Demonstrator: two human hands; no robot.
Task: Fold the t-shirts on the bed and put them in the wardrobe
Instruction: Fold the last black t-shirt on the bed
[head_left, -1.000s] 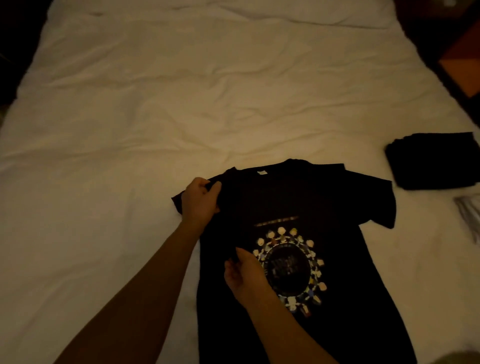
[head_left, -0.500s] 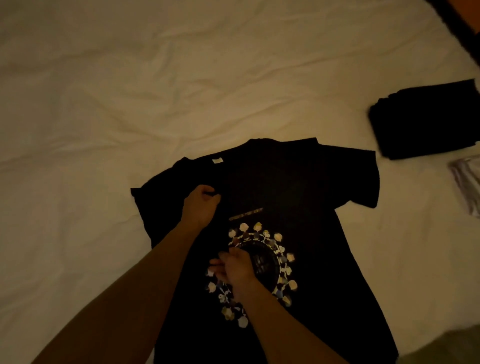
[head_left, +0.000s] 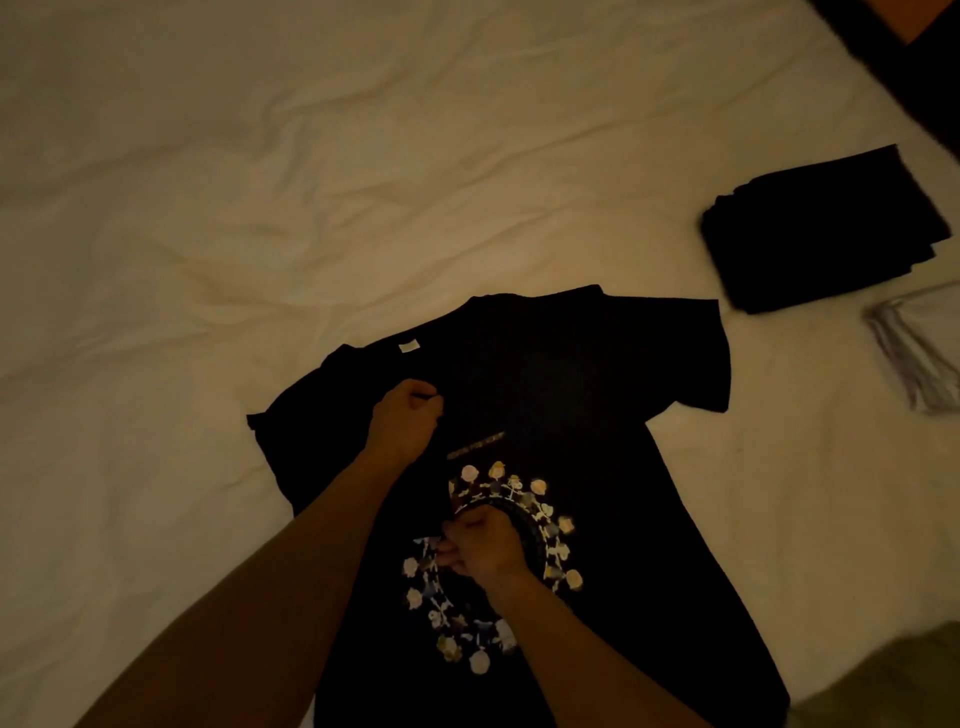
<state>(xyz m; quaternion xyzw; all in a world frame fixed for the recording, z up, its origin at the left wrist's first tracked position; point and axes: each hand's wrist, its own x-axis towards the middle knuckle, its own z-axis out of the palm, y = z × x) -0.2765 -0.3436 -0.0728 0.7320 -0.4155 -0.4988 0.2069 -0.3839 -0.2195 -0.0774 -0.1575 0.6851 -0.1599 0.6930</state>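
Note:
A black t-shirt (head_left: 561, 384) with a ring-shaped pale print lies face up on the white bed (head_left: 208, 234), collar pointing away from me. My left hand (head_left: 408, 423) pinches the cloth near the left shoulder, just below the collar tag. My right hand (head_left: 485, 545) pinches the cloth lower down, on the left part of the print, where the fabric is raised into a small ridge. The left sleeve lies spread out to the left of my left hand.
A pile of folded black t-shirts (head_left: 826, 228) sits at the right side of the bed. A folded pale grey garment (head_left: 919, 353) lies just below it at the right edge. The dark bed edge runs along the top right corner.
The left sleeve, held folded in a second ago, now lies spread out to the left. My left hand has shifted inward below the collar, and my right hand has moved onto the print.

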